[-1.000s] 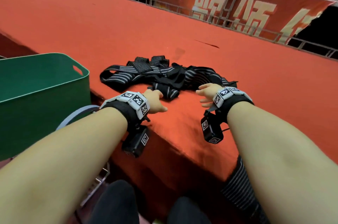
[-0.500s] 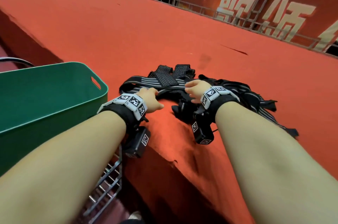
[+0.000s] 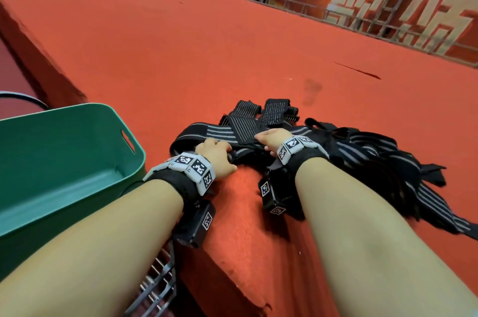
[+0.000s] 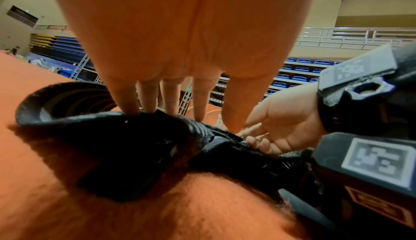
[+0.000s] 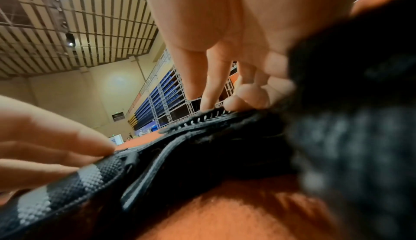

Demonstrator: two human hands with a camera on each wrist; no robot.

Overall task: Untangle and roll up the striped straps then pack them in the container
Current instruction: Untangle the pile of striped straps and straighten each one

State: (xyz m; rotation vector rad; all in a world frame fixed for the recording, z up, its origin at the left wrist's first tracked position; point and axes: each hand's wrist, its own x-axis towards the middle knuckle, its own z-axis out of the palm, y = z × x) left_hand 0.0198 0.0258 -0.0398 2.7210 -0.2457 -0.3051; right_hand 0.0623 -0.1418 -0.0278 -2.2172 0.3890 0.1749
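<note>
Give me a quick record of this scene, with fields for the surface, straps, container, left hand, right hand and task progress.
surface: red carpeted platform
straps: tangled pile of striped straps near the platform edge
container: green container, left of the pile, no straps visible inside
left hand: left hand, fingertips on a strap loop
right hand: right hand, fingers on the straps beside the left
progress: nothing rolled or packed yet
</note>
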